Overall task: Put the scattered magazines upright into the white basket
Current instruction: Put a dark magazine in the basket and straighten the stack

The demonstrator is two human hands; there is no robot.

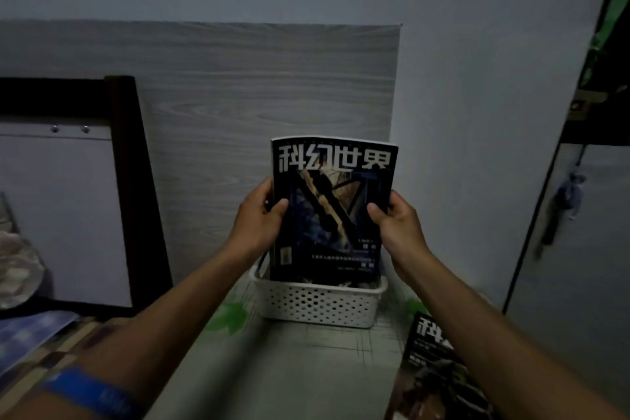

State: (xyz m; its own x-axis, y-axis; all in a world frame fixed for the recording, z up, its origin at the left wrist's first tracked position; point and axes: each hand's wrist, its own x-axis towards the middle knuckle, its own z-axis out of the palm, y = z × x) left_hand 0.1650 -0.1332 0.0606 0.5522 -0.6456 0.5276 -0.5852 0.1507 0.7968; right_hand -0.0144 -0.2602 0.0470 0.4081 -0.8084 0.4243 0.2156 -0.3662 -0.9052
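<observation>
A dark magazine (332,208) with large white characters across its top stands upright, its lower edge down inside the white perforated basket (320,305). My left hand (259,222) grips its left edge and my right hand (395,225) grips its right edge. More dark printed matter shows inside the basket behind the rim, partly hidden. A second dark magazine (433,368) lies flat on the surface at the lower right, partly covered by my right forearm.
The basket sits on a pale surface with green marks (231,314), against a grey wood-grain panel (238,95). A dark-framed board (68,198) leans at the left. A wall and door edge (531,232) stand close on the right. Patterned fabric (37,351) lies at the lower left.
</observation>
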